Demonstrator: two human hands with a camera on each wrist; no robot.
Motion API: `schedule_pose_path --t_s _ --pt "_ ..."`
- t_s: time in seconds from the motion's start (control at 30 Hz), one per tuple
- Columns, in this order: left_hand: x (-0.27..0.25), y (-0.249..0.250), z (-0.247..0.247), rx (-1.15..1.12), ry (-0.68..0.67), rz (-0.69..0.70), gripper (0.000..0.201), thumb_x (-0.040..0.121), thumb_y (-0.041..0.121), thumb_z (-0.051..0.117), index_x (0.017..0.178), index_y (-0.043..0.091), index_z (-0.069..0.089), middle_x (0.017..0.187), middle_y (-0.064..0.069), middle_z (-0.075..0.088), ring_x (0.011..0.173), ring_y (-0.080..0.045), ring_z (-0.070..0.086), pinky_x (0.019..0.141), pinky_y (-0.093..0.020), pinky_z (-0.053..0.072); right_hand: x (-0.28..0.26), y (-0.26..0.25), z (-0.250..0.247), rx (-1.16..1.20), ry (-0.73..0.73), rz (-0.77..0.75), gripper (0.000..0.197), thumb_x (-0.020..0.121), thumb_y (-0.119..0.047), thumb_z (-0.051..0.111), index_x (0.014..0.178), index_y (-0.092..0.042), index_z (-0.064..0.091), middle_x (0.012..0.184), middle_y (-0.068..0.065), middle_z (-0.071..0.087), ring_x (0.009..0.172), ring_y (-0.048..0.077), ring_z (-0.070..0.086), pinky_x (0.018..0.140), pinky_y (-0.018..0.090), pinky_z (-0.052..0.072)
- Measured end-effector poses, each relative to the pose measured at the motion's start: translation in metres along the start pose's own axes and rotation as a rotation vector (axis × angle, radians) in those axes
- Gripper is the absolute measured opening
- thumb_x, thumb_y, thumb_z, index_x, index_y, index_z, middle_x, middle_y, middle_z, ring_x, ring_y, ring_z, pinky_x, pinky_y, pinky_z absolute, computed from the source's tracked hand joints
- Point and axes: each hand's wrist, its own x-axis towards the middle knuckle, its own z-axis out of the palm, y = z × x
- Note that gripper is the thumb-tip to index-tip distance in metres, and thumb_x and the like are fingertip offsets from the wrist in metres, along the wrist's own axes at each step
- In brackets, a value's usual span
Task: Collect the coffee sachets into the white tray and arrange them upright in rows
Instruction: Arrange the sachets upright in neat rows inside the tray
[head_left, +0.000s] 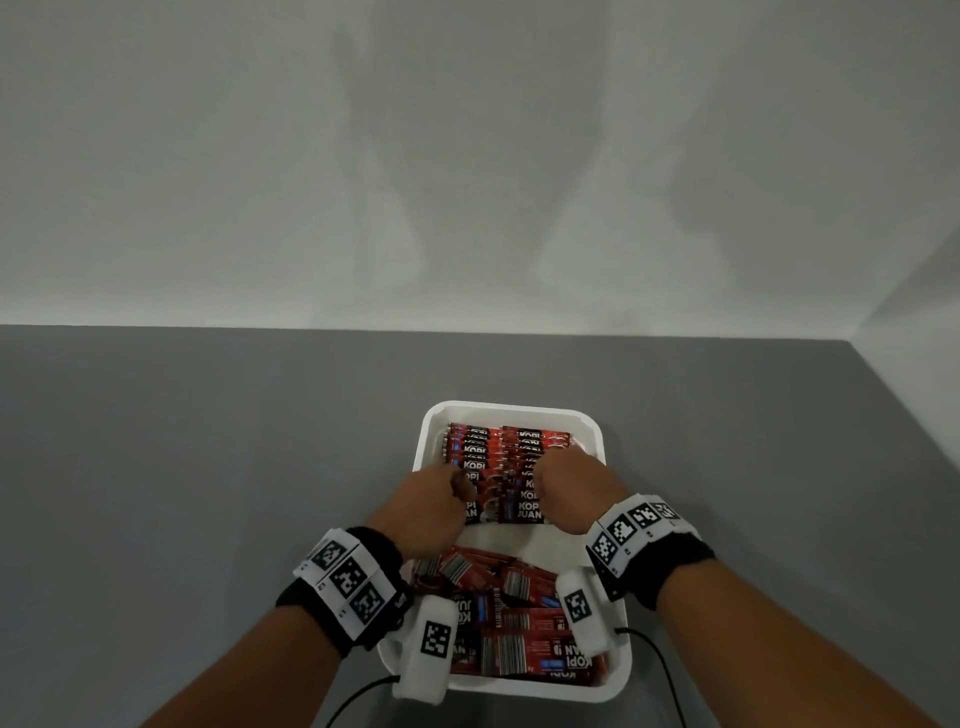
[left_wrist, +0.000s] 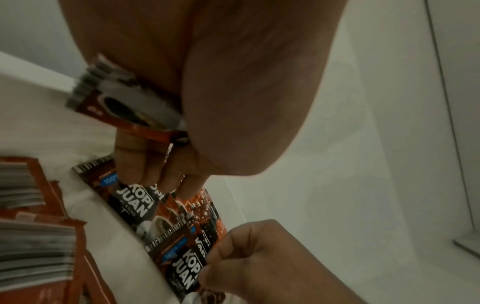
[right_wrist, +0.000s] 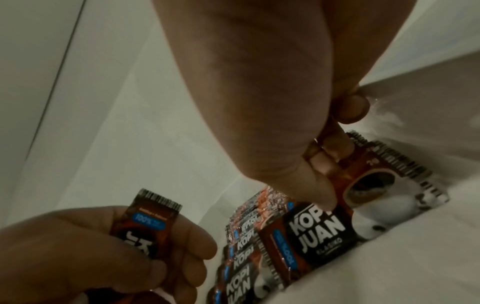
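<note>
Sachet rows (head_left: 511, 457) stand upright in far white tray (head_left: 592, 423); loose sachets (head_left: 514, 618) fill near tray (head_left: 621, 670). Left hand (head_left: 431, 501) grip holds one sachet (right_wrist: 148, 224). Right hand (head_left: 571, 491) grip pinches the front-row sachet (right_wrist: 319, 232). Grey counter (head_left: 208, 467) underneath.

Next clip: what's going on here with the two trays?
A person is filing coffee sachets into the far white tray, where two rows already stand on edge. The left hand holds one spare sachet; the right hand has its fingers on the front sachet of the right row. The near tray holds a loose pile.
</note>
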Motion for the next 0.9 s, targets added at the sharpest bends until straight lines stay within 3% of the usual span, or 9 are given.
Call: schedule_pose_path --t_s 0.07,0.17,0.23,0.3,0.37,0.47,0.57,0.7,0.9 --pt "0.004 -0.001 0.005 0.149 -0.099 0.027 0.028 0.090 -0.002 0.045 0.091 0.021 0.062 0.100 0.003 0.065 0.084 -0.011 0.058 0.061 -0.012 0.041 -0.002 -0.004 -0.001 -0.047 -0.007 -0.009 0.013 0.087 0.002 0.052 0.081 -0.008 0.054 0.086 0.010 0.055 0.079 0.025 0.053 0.067 0.029 0.044" --pt "0.009 -0.004 0.015 0.353 -0.177 0.051 0.026 0.087 0.004 0.051 0.108 0.012 0.064 0.120 -0.008 0.062 0.107 -0.024 0.061 0.089 -0.030 0.052 -0.005 -0.008 -0.003 -0.084 -0.002 0.003 0.018 0.090 0.004 0.051 0.080 -0.011 0.049 0.079 0.006 0.050 0.075 0.023 0.049 0.066 0.029 0.041" --pt "0.011 -0.007 0.021 0.504 -0.191 0.074 0.035 0.089 0.015 0.054 0.123 0.016 0.063 0.128 -0.010 0.054 0.120 -0.029 0.054 0.105 -0.039 0.046 -0.006 -0.007 -0.003 -0.073 0.003 0.001 0.029 0.089 0.005 0.051 0.070 -0.013 0.040 0.072 0.000 0.040 0.074 0.023 0.049 0.066 0.029 0.040" --pt "0.013 -0.013 0.026 0.577 -0.205 0.096 0.044 0.089 0.023 0.054 0.133 0.022 0.058 0.134 -0.010 0.050 0.128 -0.031 0.046 0.113 -0.043 0.038 -0.008 -0.004 -0.001 -0.027 0.027 -0.020 0.028 0.088 0.003 0.053 0.070 -0.015 0.043 0.075 0.001 0.046 0.075 0.022 0.054 0.066 0.032 0.047" --pt "0.013 -0.018 0.031 0.611 -0.202 0.132 0.051 0.087 0.030 0.054 0.137 0.025 0.055 0.138 -0.010 0.048 0.133 -0.033 0.041 0.117 -0.046 0.033 -0.016 0.000 0.001 0.024 0.038 -0.058 0.012 0.090 -0.004 0.055 0.081 -0.011 0.060 0.088 0.004 0.062 0.081 0.023 0.063 0.072 0.038 0.057" --pt "0.010 -0.019 0.036 0.689 -0.179 0.196 0.048 0.092 0.027 0.055 0.140 0.021 0.053 0.138 -0.006 0.050 0.134 -0.029 0.040 0.120 -0.041 0.025 -0.033 0.004 0.012 0.034 -0.070 -0.116 0.017 0.093 -0.019 0.056 0.096 -0.012 0.072 0.098 0.005 0.069 0.086 0.023 0.067 0.077 0.041 0.060" --pt "0.006 -0.017 0.036 0.731 -0.139 0.252 0.045 0.094 0.026 0.054 0.139 0.020 0.052 0.137 -0.004 0.051 0.132 -0.027 0.040 0.118 -0.040 0.025 -0.042 0.006 0.022 -0.012 -0.119 -0.146 0.032 0.096 -0.040 0.051 0.108 -0.017 0.071 0.106 0.004 0.064 0.094 0.022 0.064 0.082 0.044 0.058" --pt "0.001 -0.014 0.034 0.822 -0.134 0.299 0.049 0.095 0.026 0.055 0.143 0.016 0.050 0.140 -0.001 0.052 0.132 -0.024 0.038 0.118 -0.039 0.022 -0.041 0.007 0.033 -0.125 -0.121 -0.181 0.050 0.098 -0.053 0.045 0.134 -0.021 0.059 0.129 0.004 0.052 0.121 0.024 0.049 0.103 0.044 0.044" --pt "-0.006 -0.007 0.033 0.880 -0.116 0.301 0.057 0.096 0.021 0.051 0.151 0.012 0.040 0.144 -0.006 0.048 0.134 -0.026 0.034 0.118 -0.037 0.021 -0.037 0.010 0.043 -0.134 -0.060 -0.154 0.062 0.095 -0.062 0.045 0.141 -0.022 0.051 0.136 0.003 0.043 0.130 0.026 0.039 0.110 0.046 0.038"
